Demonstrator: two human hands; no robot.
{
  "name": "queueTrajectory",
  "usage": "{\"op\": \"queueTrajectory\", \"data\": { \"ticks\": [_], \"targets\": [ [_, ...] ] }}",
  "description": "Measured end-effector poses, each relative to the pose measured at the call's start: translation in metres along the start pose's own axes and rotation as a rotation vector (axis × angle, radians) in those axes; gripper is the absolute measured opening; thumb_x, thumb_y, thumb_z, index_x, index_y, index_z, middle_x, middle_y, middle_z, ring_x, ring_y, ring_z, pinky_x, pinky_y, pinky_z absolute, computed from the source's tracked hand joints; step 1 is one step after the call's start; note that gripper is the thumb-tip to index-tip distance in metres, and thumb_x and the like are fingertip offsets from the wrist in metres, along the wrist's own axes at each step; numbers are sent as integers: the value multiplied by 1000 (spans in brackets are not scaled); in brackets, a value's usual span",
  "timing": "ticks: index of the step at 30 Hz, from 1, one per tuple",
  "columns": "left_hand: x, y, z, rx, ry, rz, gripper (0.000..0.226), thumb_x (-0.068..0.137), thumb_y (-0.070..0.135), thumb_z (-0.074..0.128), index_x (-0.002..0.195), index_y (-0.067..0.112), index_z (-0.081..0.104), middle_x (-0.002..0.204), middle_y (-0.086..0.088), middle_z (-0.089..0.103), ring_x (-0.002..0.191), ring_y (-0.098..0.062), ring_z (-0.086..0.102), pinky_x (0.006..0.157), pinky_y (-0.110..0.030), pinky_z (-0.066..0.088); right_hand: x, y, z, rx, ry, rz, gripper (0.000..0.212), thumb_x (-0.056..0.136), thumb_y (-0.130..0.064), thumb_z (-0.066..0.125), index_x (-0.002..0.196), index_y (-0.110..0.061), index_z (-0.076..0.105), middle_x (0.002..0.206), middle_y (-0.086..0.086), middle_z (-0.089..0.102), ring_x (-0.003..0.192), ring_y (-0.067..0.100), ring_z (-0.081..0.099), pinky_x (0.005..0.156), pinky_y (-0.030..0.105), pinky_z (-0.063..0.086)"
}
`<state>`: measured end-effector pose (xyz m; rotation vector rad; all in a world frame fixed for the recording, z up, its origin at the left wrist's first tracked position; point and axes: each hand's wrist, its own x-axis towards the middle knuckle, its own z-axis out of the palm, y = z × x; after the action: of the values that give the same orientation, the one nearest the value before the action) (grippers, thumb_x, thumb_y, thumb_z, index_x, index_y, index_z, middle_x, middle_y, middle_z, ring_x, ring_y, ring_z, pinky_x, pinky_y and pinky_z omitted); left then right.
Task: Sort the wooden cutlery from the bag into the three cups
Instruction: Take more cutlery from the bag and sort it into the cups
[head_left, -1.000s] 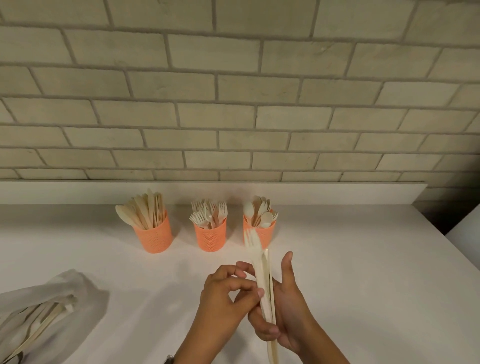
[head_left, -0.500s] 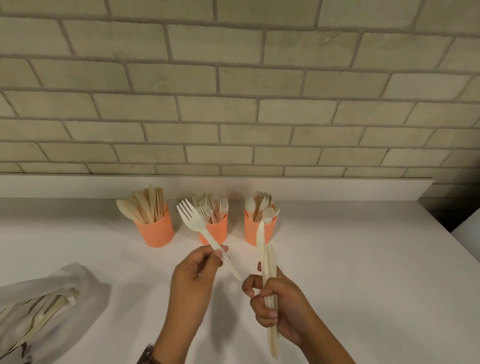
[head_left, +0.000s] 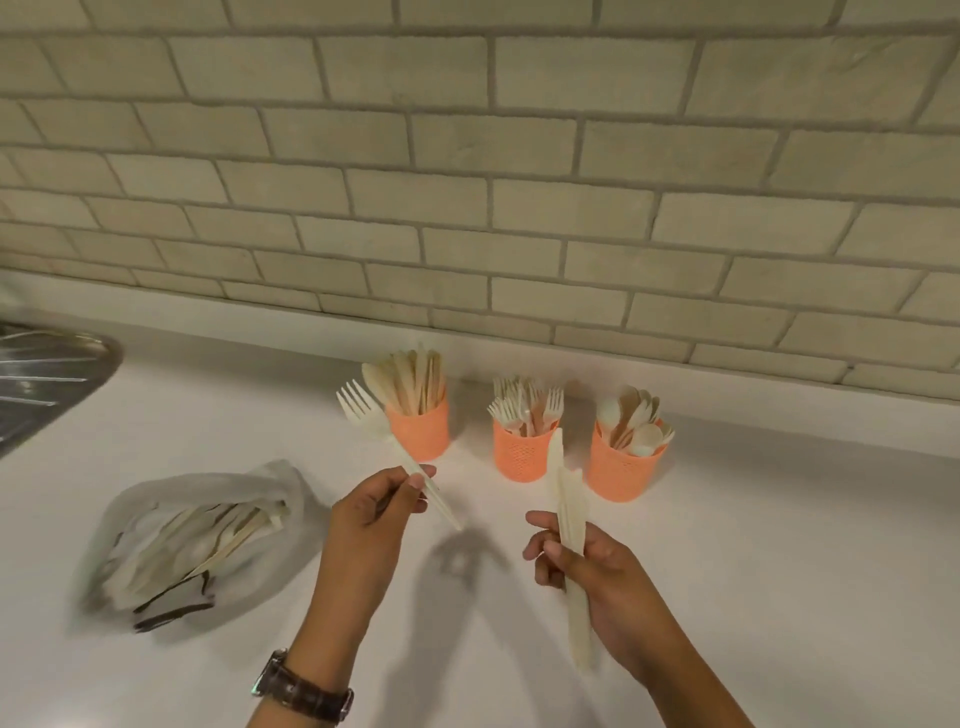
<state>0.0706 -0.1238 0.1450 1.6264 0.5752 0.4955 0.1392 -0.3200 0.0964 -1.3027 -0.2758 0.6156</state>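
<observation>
Now our left hand (head_left: 371, 514) pinches a wooden fork (head_left: 363, 410) by its handle, tines up, left of the fork cup (head_left: 519, 457). Our right hand (head_left: 587, 566) curls round a few flat knives (head_left: 563, 499) just in front of that cup. We judge the sorting well along. The knife cup (head_left: 421, 431) left of the fork cup, the fork cup itself and the spoon cup (head_left: 621, 473) to its right all bristle with cutlery, yet the plastic bag (head_left: 192, 530), well left and nearer us, holds more. Everything rests on a white tabletop (head_left: 779, 545). A pale brick wall (head_left: 519, 182) rises behind the fork cup, and a steel sink drainer (head_left: 41, 379) lies far left.
</observation>
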Motion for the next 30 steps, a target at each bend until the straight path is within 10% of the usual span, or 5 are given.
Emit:
{"op": "queueTrajectory", "data": {
  "ticks": [4,9,18,22,30],
  "targets": [
    [8,-7,-34,5,64,-11,16,89,17,58,82,23,71,75,17,71,64,4,61,68,-11,44,32,0,41,-194,-18,-83,30,83,-29,50,108,-15,62,82,-1,72,76,5,58,72,12,42],
    [29,-13,-70,6,25,-26,17,90,14,56,84,21,71,70,20,69,64,2,60,60,0,41,95,-1,94,-237,102,-257,12,96,-13,47,98,-15,58,81,-2,66,71,-8,54,69,6,39],
    [86,-25,-132,3,-149,-21,19,89,11,57,82,20,72,78,16,71,64,1,61,61,-1,40,223,-14,167,-105,678,-428,13,96,-8,49,99,-9,61,78,-2,60,64,-5,58,65,10,44],
    [106,-30,-148,-30,-189,-12,19,88,10,58,80,19,73,78,17,72,63,0,60,62,-3,41,250,6,180,-185,717,-384,8,91,-9,55,93,-6,62,88,12,63,79,21,59,74,27,47],
    [130,-39,-150,-35,-306,-9,22,87,6,59,80,24,70,67,13,69,59,4,57,58,-3,40,244,31,179,-804,743,-233,67,62,-18,85,122,-5,57,132,13,44,122,26,39,95,14,24]
  ]
}}
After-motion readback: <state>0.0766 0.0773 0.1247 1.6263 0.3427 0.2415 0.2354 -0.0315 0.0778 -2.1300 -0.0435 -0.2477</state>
